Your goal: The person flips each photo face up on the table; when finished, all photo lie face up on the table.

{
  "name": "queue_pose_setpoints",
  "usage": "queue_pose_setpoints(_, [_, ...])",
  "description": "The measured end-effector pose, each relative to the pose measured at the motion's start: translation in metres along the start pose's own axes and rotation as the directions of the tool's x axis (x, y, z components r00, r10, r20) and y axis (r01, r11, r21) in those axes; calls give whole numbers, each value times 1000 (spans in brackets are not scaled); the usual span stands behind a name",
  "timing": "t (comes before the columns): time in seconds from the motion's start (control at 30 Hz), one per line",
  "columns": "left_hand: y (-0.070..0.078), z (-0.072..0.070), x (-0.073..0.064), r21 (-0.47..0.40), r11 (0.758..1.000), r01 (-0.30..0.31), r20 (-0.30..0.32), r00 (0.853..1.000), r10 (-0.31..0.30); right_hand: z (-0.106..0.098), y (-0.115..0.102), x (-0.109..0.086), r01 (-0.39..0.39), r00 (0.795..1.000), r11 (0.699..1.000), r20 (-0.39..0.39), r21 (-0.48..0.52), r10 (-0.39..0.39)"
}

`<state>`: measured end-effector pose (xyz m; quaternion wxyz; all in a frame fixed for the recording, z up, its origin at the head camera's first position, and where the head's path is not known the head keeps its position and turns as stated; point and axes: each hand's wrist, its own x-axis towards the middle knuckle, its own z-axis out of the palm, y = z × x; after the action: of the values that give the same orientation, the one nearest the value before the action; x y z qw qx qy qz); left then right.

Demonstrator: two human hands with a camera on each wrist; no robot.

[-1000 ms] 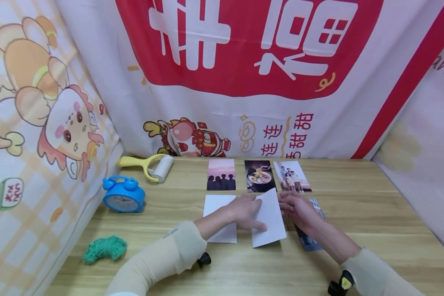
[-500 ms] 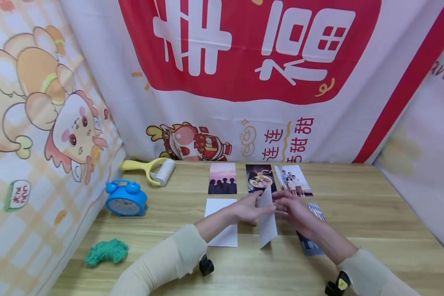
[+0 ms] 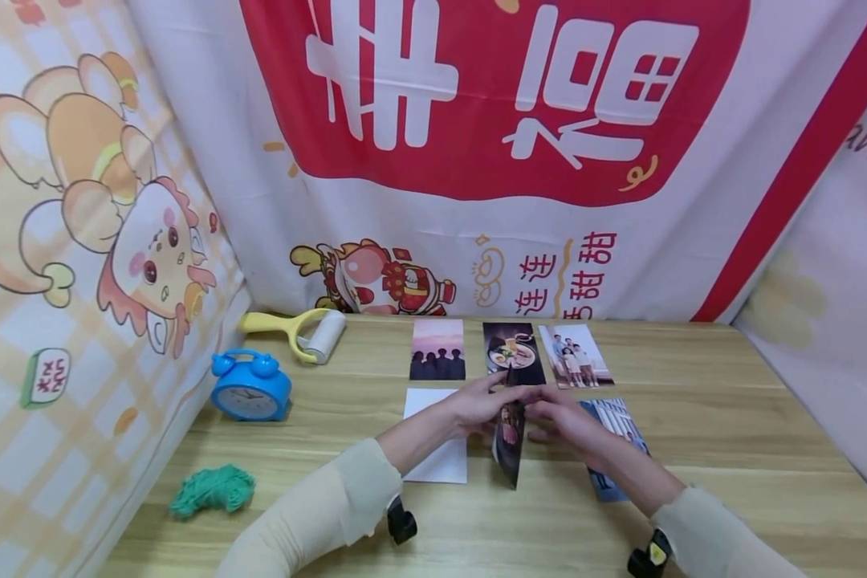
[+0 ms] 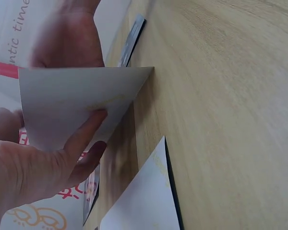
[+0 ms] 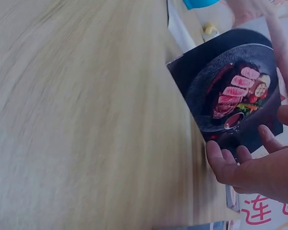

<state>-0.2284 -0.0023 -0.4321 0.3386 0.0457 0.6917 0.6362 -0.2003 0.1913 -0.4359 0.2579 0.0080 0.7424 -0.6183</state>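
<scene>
A photo card [image 3: 509, 441] stands tilted on its edge between my two hands, above the table. Its printed side, sliced meat on a dark plate, shows in the right wrist view; the left wrist view shows its white back [image 4: 77, 96]. My left hand [image 3: 478, 405] holds the card near its far end, with a digit against the white back. From the other side my right hand [image 3: 567, 421] grips it by the edge, fingertips at its border. Parts of both hands' fingers are hidden behind the card. A second card [image 3: 433, 466] lies white side up beside the left forearm.
Face-up photos lie behind the hands: silhouettes [image 3: 437, 350], a noodle bowl [image 3: 513, 347] and a family [image 3: 575, 357]. Another photo [image 3: 616, 425] lies under the right forearm. At left are a blue alarm clock [image 3: 251, 387], green yarn [image 3: 213, 490] and a lint roller [image 3: 299, 331].
The card in my hands has turned from white side up, through upright, until its printed side shows in the head view. My right hand has moved inward to the card.
</scene>
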Motion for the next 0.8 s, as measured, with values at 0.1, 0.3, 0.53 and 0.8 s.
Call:
queue_pose_setpoints(0.1, [-4, 0, 2, -47, 999, -18, -54, 998, 16, 1, 3, 1, -14, 1000, 999, -26, -35, 13])
queue_pose_setpoints(0.3, [-7, -2, 3, -102, 994, -47, -116, 993, 35, 3, 7, 2, 51, 992, 949, -91, -312, -83])
queue_pose_setpoints(0.53, [-15, -6, 1, 65, 988, -137, -129, 981, 144, -1, 15, 0, 276, 943, 688, 52, -671, -328])
queue_pose_setpoints(0.8, [-17, -3, -3, 693, 701, -167, -122, 931, 343, 4, 23, -5, 288, 944, 522, 148, -803, -294])
